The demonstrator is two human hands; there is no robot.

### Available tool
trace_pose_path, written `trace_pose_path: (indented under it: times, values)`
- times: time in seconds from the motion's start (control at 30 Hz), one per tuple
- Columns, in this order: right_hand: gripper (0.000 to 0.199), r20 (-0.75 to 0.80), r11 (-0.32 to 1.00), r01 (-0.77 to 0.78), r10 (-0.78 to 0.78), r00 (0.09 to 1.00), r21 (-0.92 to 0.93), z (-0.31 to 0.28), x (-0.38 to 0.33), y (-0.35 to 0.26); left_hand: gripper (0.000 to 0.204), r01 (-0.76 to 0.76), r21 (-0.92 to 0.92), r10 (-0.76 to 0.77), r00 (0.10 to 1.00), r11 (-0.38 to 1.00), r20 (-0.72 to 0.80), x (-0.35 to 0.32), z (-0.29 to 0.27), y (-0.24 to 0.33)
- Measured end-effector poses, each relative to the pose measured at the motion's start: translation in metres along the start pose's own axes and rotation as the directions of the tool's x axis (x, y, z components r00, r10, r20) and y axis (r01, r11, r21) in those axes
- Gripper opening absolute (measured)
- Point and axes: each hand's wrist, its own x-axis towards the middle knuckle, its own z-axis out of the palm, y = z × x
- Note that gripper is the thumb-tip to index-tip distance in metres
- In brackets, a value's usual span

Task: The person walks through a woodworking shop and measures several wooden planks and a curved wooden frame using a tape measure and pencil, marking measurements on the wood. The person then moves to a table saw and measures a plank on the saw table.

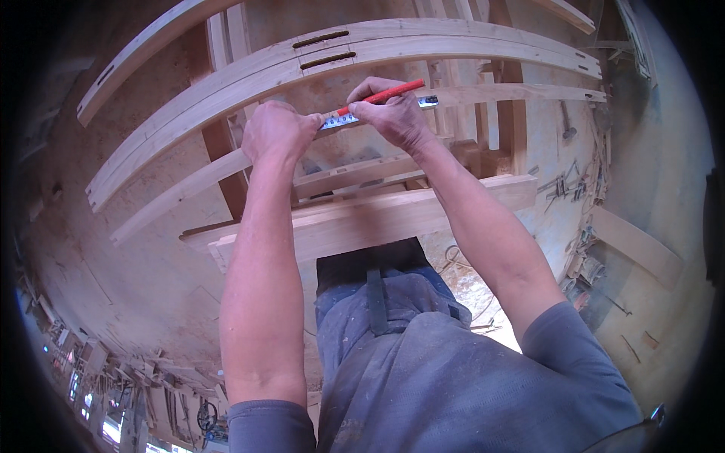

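Note:
My left hand [278, 130] is closed on one end of a tape measure [340, 121], which stretches to the right with its number marks facing up. The fingers hide that end. My right hand [394, 121] grips a red pencil [396, 90], slanted with its lower end close to the tape. Both hands are over a narrow curved wooden rail [513, 92], and the tape runs along it. Just beyond lie two wider curved rails [423, 49] side by side, with a dark slot [328, 60] cut in the nearer one.
Nearer my body, pale straight boards [362, 223] lie across the supports. Another curved rail [143, 57] is at the far left. Brown uprights [512, 113] stand beneath the rails. Hand tools [563, 185] and wood offcuts [581, 264] are scattered on the floor at right.

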Motion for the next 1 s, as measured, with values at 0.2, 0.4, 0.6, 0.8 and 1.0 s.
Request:
trace_pose_path:
  times: [0.2, 0.4, 0.6, 0.8, 1.0]
  values:
    - [0.012, -0.01, 1.0, -0.003, 0.003, 1.0, -0.003, 0.001, 0.001, 0.003, 0.039, -0.001, -0.015, 0.001, 1.0, 1.0, -0.001, 0.001, 0.002, 0.0]
    - [0.014, -0.04, 0.999, 0.037, -0.036, 0.999, 0.004, 0.002, 0.003, 0.002, 0.043, -0.035, -0.046, 0.033, 0.998, 0.998, -0.052, 0.003, 0.007, -0.005]
    - [0.013, -0.072, 1.0, 0.003, -0.002, 0.997, 0.007, 0.005, 0.002, -0.002, 0.043, -0.023, -0.044, 0.021, 0.999, 0.999, -0.039, 0.004, 0.008, -0.006]
    - [0.013, -0.018, 0.999, -0.032, 0.032, 0.999, -0.016, 0.001, 0.002, 0.001, 0.043, -0.042, -0.04, 0.039, 0.997, 0.998, -0.061, 0.005, 0.011, -0.007]
    - [0.013, -0.041, 0.999, -0.037, 0.037, 0.998, -0.002, 0.003, 0.001, -0.001, 0.044, -0.024, -0.04, 0.022, 0.998, 0.999, -0.051, 0.005, 0.01, -0.007]
